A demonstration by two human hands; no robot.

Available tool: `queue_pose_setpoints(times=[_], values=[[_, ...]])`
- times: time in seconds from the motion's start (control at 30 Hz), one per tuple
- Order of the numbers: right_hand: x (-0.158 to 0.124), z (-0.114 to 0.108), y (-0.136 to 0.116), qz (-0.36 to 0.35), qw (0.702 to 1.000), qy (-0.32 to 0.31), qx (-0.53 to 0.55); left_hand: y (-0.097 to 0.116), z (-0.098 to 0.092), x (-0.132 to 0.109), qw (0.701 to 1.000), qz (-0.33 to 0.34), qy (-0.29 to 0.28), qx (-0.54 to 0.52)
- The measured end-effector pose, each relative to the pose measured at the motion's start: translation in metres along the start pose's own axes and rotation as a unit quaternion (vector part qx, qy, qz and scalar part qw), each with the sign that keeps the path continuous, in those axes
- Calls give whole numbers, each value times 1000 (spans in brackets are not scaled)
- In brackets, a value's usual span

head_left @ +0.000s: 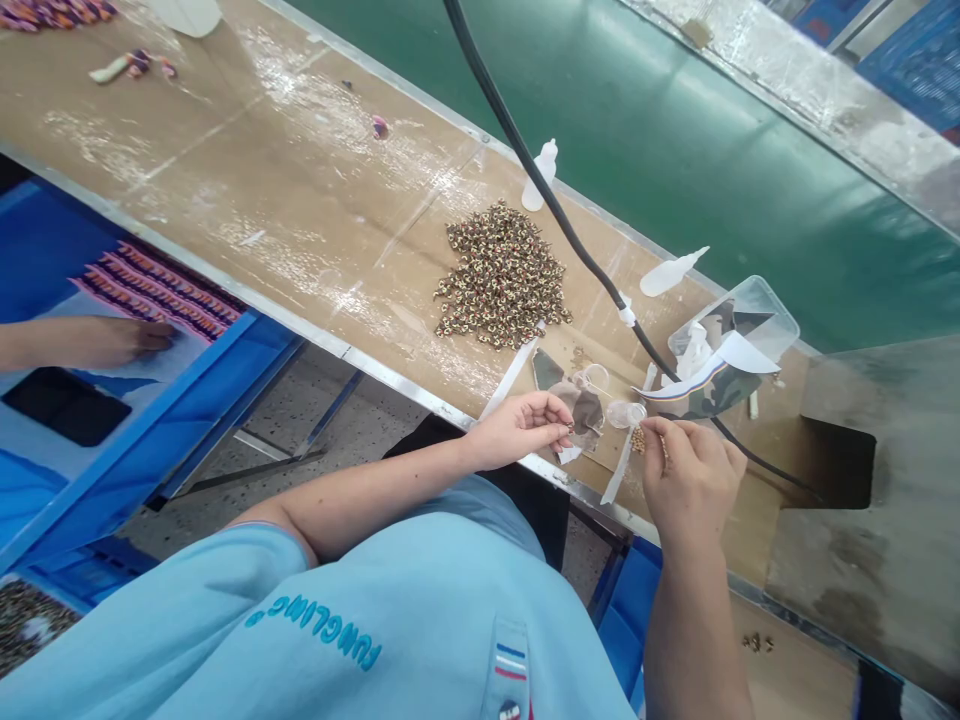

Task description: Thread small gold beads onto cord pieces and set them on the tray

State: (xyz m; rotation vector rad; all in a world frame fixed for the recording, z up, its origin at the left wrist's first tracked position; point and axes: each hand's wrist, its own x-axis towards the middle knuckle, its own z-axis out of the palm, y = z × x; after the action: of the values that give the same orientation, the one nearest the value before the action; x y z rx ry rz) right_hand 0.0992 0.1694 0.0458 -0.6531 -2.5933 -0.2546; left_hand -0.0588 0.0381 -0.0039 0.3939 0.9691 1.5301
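My left hand point(521, 430) is closed at the near edge of the workbench, thumb and forefinger pinching a small dark brown piece. To its right my right hand point(690, 470) is also closed, fingertips together; what they hold is too small to make out. Between the hands lie a small clear round cup point(626, 414) and a brown-stained scrap point(587, 415). Tiny tan beads point(638, 440) are partly hidden beside my right fingertips. Beyond my left hand spreads a heap of small brown-and-gold pieces point(502, 275).
A white squeeze bottle point(540, 175) stands behind the heap; another point(673, 272) lies tipped. A clear tub point(780, 310) holds scraps. A black cable point(510, 125) hangs across the bench. On the left, a co-worker's hand point(142, 340) rests over a blue crate point(187, 390) with a phone point(66, 406).
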Motion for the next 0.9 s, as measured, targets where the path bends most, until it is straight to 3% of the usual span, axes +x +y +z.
queue_pose_setpoints(times=[0.3,0.43,0.63,0.9], values=[[2,0,0,13,1000,13,13,1,-1,0,1000,-12,0,-13],[-1,-3,-12,49,992,28,109,4,0,0,999,-20,-5,-35],[-8,7,-41,95,960,-9,263,5,-2,1,998,-38,-15,-51],[-6,14,-49,80,958,-39,272,6,-1,1,997,-49,-17,-64]])
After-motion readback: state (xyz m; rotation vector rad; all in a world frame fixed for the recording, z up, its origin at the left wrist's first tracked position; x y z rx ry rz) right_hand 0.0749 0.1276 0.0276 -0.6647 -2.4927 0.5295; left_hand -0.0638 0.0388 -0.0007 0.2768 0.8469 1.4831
